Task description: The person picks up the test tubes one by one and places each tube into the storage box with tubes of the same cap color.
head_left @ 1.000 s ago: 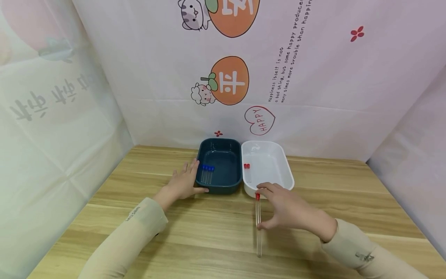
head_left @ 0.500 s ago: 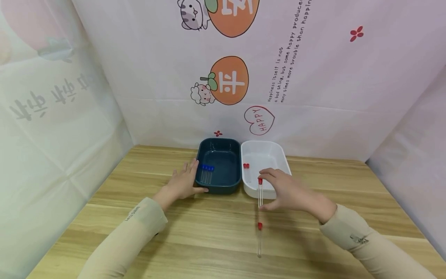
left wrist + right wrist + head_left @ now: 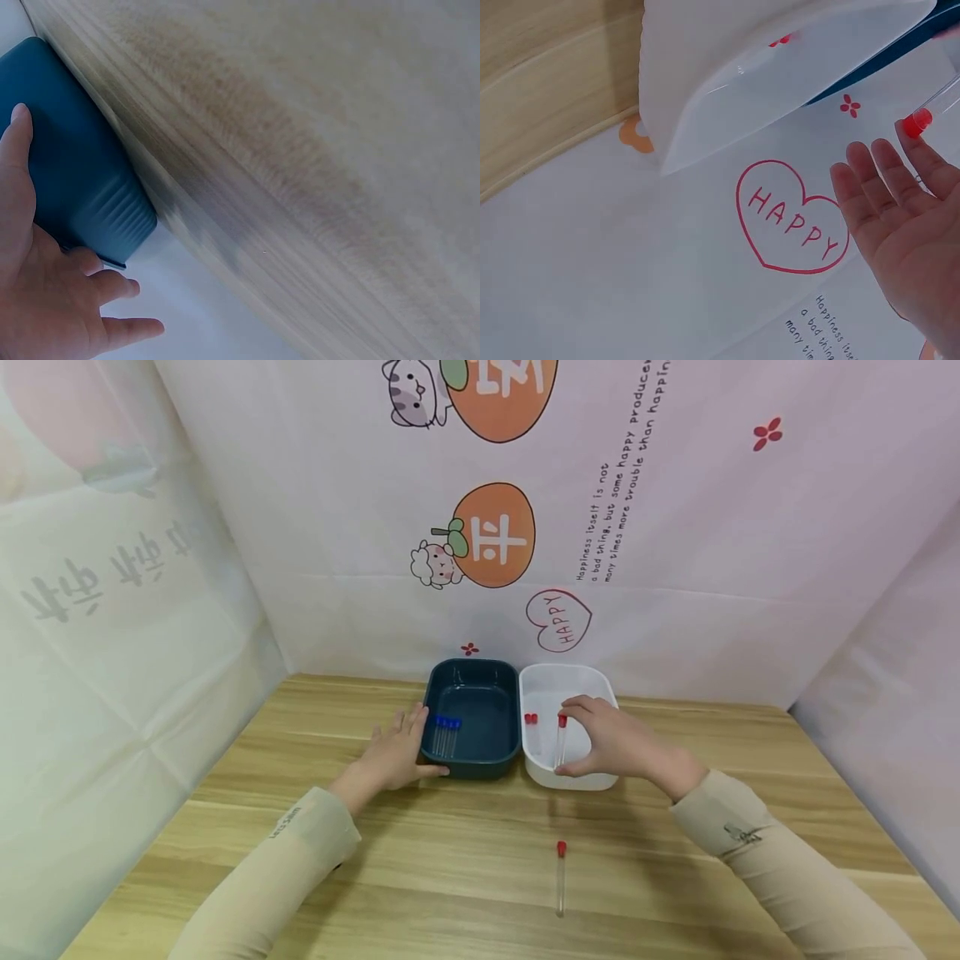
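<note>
My right hand (image 3: 618, 742) pinches a red-capped test tube (image 3: 561, 743) lengthwise, forefinger at the cap and thumb at the lower end, above the white tray (image 3: 572, 781). The red cap (image 3: 917, 123) meets the forefinger tip in the right wrist view. Two red caps (image 3: 531, 718) of other tubes lie at that tray's left side. My left hand (image 3: 390, 757) touches the left side of the dark blue tray (image 3: 480, 770), thumb at its front corner and fingers spread. Several blue-capped test tubes (image 3: 447, 725) lie side by side inside it.
One more red-capped test tube (image 3: 561, 881) lies on the wooden table (image 3: 450, 877) in front of the white tray. Both trays stand side by side near the back edge, before a printed cloth (image 3: 675, 635). Cloth also hangs at the left and right.
My right hand has lifted a red-capped test tube off the table and carried it forward over the white tray, uncovering the one left lying. My left hand has stayed at the blue tray.
</note>
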Demonstrator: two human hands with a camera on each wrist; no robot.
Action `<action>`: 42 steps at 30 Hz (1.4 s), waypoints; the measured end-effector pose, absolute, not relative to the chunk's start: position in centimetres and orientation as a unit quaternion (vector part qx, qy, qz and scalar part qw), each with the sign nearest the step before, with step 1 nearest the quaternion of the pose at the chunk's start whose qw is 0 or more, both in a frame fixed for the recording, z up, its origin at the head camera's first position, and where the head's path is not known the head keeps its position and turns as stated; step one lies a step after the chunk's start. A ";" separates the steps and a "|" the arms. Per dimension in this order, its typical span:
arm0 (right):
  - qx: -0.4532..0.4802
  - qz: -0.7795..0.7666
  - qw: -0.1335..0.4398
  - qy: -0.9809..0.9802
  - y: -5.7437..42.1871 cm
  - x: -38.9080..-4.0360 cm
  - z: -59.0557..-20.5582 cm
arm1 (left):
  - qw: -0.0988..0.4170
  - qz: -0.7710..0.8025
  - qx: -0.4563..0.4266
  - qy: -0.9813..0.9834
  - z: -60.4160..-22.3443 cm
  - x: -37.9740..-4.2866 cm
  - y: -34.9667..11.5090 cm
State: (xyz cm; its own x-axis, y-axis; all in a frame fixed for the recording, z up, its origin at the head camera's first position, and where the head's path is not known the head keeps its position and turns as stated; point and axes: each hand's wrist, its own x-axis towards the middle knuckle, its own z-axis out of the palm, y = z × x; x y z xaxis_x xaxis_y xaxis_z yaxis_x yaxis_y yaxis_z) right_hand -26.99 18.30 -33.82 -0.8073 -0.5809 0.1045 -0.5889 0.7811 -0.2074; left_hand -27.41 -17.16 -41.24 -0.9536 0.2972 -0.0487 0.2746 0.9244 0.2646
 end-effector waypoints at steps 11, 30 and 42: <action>0.308 0.111 -0.006 -0.945 18.7 -29.5 -34.5 | 0.043 0.131 0.146 0.980 -41.5 -27.5 -17.2; 0.344 0.114 -0.055 -0.930 19.6 -32.6 -36.4 | 0.043 0.128 0.146 0.980 -40.9 -27.2 -17.1; 0.339 0.110 -0.067 -0.932 19.2 -34.0 -38.0 | 0.046 0.129 0.144 0.980 -41.0 -27.2 -17.1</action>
